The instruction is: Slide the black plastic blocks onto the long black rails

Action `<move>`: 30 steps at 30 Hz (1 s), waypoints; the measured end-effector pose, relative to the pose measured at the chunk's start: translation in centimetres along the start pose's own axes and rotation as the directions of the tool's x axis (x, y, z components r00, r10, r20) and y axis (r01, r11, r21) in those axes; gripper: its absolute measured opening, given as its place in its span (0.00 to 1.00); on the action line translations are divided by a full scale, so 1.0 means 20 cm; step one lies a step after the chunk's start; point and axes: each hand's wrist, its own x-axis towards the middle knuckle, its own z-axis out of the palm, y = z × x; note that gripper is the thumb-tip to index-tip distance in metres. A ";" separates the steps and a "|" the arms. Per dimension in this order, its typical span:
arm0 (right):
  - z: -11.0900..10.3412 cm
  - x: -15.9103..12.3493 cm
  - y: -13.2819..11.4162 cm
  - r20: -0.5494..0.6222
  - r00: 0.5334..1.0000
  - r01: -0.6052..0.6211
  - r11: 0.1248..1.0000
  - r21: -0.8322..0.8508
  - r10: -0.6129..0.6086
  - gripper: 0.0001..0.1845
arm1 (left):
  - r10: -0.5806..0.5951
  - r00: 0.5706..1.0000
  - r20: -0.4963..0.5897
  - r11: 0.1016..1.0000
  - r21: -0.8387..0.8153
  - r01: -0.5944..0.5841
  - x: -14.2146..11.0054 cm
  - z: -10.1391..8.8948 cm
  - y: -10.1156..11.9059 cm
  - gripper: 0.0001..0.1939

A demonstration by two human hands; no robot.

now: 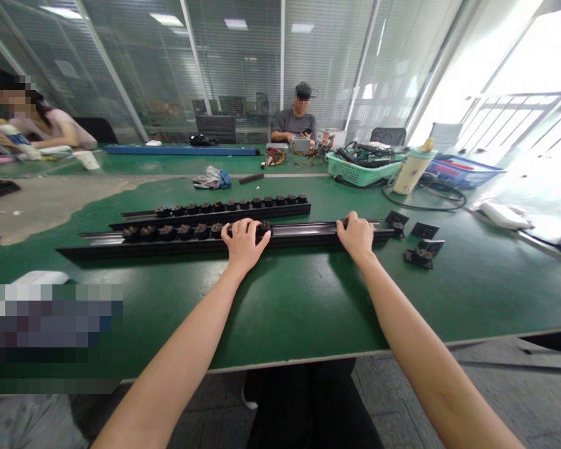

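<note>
A long black rail point(303, 240) with a shiny inner channel lies across the table in front of me. Several round black socket modules point(184, 232) sit in a row along its left part. My left hand point(244, 242) curls over the right end of this row, its thumb at the last module. Toward the rail's right end, my right hand point(356, 236) is closed, with a dark piece, seemingly another module, partly showing at its fingers. Its fingertips are mostly hidden. Behind lies a second black rail point(280, 211), also bearing a row of modules.
Loose black square pieces point(424, 231) lie right of the rail. Farther back are a green basket point(362, 173) of cables, a tumbler point(414, 171), a blue bin point(472, 173), a crumpled cloth point(211, 178) and a long blue bar point(182, 150). People sit across and at left.
</note>
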 end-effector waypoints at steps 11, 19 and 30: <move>-0.01 0.01 0.01 0.023 0.999 -0.042 0.999 -0.033 0.043 0.16 | 0.002 1.000 -0.003 1.000 -0.011 -0.002 0.00 0.01 0.00 0.19; -0.01 0.02 0.02 0.036 0.997 -0.061 0.998 -0.034 0.062 0.17 | 0.012 1.000 -0.016 1.000 0.003 -0.012 0.00 0.01 0.00 0.18; -0.03 0.01 0.01 0.038 0.995 -0.093 0.994 -0.052 0.095 0.18 | 0.003 1.000 -0.006 1.000 -0.006 -0.003 0.00 0.01 -0.01 0.18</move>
